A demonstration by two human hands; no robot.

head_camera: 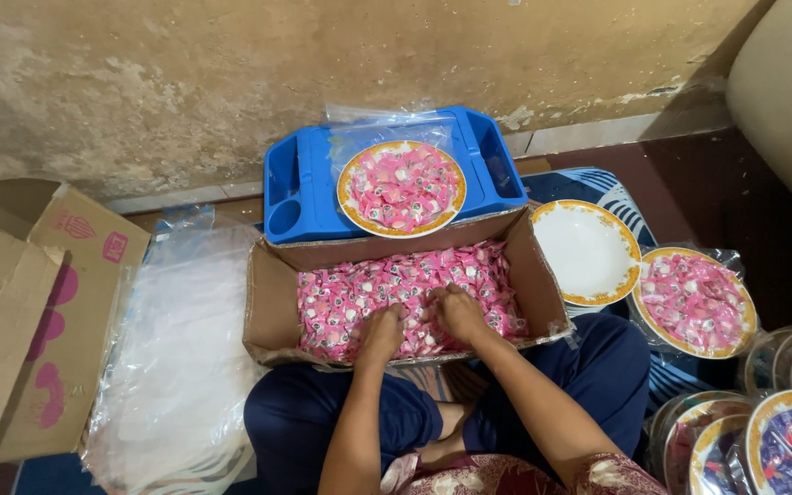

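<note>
Small pink wrapped candies (359,293) are grasped in the box (272,302) by both curled hands, left (383,332) and right (458,312).

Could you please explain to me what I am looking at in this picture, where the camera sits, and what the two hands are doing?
There is only one picture, taken by a camera worn on a person's head and looking down at their lap as they sit on the floor by a wall. No machine is involved. The left hand and the right hand are both dug into a cardboard box full of pink wrapped sweets; whether either grips any cannot be seen. Behind the box a blue tray carries a plate heaped with sweets. To the right lie an empty white plate and a bagged plate of sweets. Clear plastic bags lie on the left.
</note>
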